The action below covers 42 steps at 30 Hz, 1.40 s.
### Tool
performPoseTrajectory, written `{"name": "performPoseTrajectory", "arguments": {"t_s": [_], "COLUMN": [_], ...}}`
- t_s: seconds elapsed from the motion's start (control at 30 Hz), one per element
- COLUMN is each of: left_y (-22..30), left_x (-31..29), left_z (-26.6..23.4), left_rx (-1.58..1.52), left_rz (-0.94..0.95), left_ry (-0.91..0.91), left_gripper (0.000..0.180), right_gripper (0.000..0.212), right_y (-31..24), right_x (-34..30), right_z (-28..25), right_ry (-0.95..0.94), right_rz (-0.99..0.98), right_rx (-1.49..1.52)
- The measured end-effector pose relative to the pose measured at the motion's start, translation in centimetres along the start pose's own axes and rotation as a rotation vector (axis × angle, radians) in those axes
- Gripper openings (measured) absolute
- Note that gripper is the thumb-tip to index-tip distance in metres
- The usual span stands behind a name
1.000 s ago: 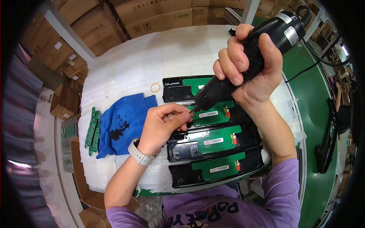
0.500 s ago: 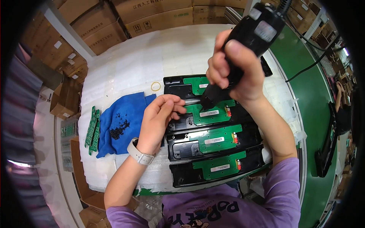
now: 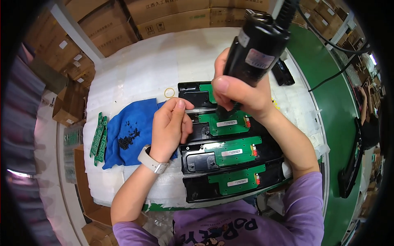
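Observation:
My right hand (image 3: 246, 94) is wrapped round a black corded electric screwdriver (image 3: 260, 47), held upright and tilted slightly. Its lower end comes down on the upper left part of a green circuit board (image 3: 227, 128), which lies in a long black plastic housing (image 3: 262, 130). At that housing's left end is my left hand (image 3: 170, 125), with thumb and fingers pinched together; whatever they hold, if anything, is too small to make out. Small black screws (image 3: 127, 141) lie in a pile on a blue cloth (image 3: 117, 119) to the left.
More black housings with green boards (image 3: 232, 153) lie nearer me, and one (image 3: 193, 87) beyond. Narrow green circuit boards (image 3: 98, 139) are stacked left of the cloth. A yellow rubber band (image 3: 169, 93) lies on the white-covered table (image 3: 139, 69). Cardboard boxes (image 3: 172, 24) stand behind.
The screwdriver has swung more upright and shifted left, my right hand moving with it. My left hand has drawn back slightly left from the board.

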<state>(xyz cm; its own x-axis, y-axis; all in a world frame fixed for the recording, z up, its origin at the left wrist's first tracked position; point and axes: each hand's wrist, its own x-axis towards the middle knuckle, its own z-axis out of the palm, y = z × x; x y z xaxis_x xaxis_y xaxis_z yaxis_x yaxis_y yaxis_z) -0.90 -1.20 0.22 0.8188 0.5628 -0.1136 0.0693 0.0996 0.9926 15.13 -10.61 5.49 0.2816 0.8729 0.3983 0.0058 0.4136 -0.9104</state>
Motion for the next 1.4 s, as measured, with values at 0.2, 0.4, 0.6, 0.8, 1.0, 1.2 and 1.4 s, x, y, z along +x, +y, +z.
{"name": "performPoseTrajectory", "arguments": {"t_s": [0.2, 0.4, 0.6, 0.8, 1.0, 1.2, 1.4], "left_y": [-1.2, -1.5, -0.9, -0.2, -0.3, 0.1, -0.3], "left_x": [0.7, 0.7, 0.0, -0.9, -0.9, -1.0, -1.2], "left_z": [0.7, 0.7, 0.4, 1.6, 1.5, 1.3, 1.3], "left_rx": [-0.168, -0.084, -0.15, -0.163, -0.14, -0.099, -0.109], "left_rz": [-0.06, -0.034, 0.02, 0.078, 0.045, -0.029, -0.004], "left_ry": [0.003, -0.055, 0.006, -0.044, -0.078, -0.073, -0.095], "left_gripper": [0.015, 0.009, 0.01, 0.007, 0.005, 0.005, 0.007], "right_gripper": [0.021, 0.023, 0.042, 0.036, 0.036, 0.037, 0.038], "right_y": [-0.1, 0.3, -1.6, -2.5, -2.3, -2.1, -2.1], "right_x": [0.4, -0.2, 0.0, 0.2, -0.1, -0.3, -0.4], "right_z": [-0.1, 0.0, -1.6, -2.1, -1.7, -1.5, -1.2], "right_ry": [-0.028, -0.075, -0.017, 0.092, 0.111, 0.098, 0.068], "right_rz": [-0.006, -0.263, -0.215, -0.303, -0.303, -0.302, -0.258], "right_rx": [-0.022, -0.178, 0.38, 0.589, 0.572, 0.558, 0.549]}}
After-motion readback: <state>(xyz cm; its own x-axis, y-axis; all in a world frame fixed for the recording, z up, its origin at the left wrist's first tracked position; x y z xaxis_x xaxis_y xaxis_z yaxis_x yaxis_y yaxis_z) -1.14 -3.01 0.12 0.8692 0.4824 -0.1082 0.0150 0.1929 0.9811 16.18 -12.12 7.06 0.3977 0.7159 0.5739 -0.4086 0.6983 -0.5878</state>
